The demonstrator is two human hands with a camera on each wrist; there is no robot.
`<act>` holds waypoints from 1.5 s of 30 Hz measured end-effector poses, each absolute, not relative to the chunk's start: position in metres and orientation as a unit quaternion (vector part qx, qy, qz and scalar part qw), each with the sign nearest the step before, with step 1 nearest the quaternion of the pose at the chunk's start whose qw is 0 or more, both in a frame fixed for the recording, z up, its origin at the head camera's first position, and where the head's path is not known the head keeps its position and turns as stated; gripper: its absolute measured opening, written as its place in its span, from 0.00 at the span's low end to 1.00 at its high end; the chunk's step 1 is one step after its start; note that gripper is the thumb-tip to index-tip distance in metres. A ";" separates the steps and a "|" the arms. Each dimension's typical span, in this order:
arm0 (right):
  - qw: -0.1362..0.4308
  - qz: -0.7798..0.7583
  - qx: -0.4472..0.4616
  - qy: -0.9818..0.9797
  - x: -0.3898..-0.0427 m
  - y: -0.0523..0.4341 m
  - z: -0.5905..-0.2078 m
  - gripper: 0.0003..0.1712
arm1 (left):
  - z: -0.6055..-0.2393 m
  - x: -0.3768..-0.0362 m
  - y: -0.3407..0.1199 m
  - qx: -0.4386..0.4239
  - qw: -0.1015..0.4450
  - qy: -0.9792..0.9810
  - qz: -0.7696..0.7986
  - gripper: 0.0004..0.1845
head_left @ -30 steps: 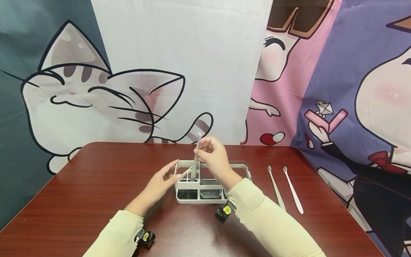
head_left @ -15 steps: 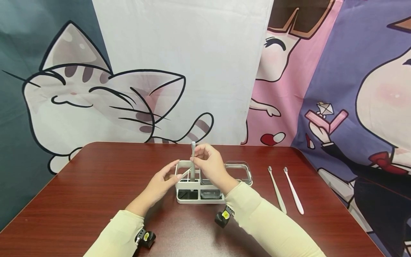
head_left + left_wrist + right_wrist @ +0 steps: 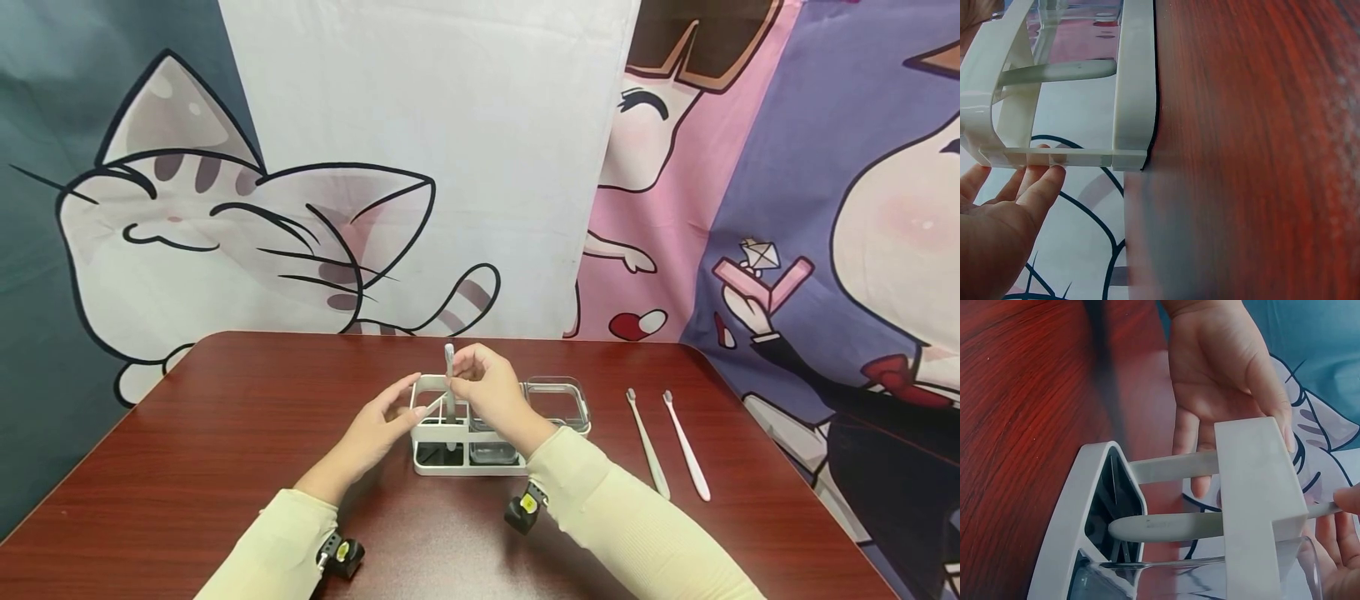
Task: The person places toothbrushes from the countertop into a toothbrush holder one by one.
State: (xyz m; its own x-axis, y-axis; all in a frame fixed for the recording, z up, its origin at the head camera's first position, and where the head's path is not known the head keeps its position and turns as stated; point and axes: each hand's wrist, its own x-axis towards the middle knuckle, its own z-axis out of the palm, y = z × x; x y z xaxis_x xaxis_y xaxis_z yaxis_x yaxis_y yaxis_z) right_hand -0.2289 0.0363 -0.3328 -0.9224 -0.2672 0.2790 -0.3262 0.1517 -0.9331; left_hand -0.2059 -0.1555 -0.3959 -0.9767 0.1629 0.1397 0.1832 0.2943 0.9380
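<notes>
From the head camera, the right hand (image 3: 487,392) pinches a grey plastic toothbrush (image 3: 449,387) upright in the white slotted plastic holder's (image 3: 457,463) left compartment; two pale toothbrushes (image 3: 666,446) lie at three o'clock, not yet in. The left wrist camera shows the left hand's (image 3: 997,212) straight fingers (image 3: 1044,184) touching the holder's end. In the right wrist camera the brush handle (image 3: 1172,526) sits deep through the slot.

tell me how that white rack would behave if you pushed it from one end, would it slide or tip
The rack probably slides rather than tips: it looks low and wide, flat on a smooth table. It seems light, thin open plastic, so the left hand touching its end likely steadies it. The upright brush may wobble.
</notes>
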 end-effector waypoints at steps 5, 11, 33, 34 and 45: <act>0.022 0.613 0.197 -0.765 -0.230 0.036 -0.334 0.09 | -0.396 -0.206 -0.156 -0.110 0.004 -0.803 -0.586 0.32; 0.022 0.601 0.199 -0.773 -0.231 0.035 -0.336 0.08 | -0.395 -0.205 -0.156 -0.112 0.001 -0.798 -0.592 0.32; 0.031 0.567 0.209 -0.796 -0.229 0.034 -0.334 0.10 | -0.396 -0.204 -0.157 -0.111 0.002 -0.805 -0.582 0.32; 0.031 0.568 0.209 -0.796 -0.229 0.034 -0.333 0.10 | -0.396 -0.204 -0.157 -0.111 0.001 -0.805 -0.583 0.32; 0.058 0.537 0.225 -0.811 -0.230 0.049 -0.334 0.20 | -0.396 -0.205 -0.156 -0.116 0.011 -0.807 -0.579 0.31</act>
State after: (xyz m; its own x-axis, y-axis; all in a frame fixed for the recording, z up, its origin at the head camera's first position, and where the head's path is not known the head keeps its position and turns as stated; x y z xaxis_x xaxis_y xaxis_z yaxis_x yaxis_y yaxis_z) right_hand -0.2304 0.0491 -0.3344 -0.8923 -0.3022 0.3353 -0.4268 0.3232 -0.8446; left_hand -0.2046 -0.1558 -0.3959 -0.9731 0.1739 0.1514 0.1990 0.3019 0.9323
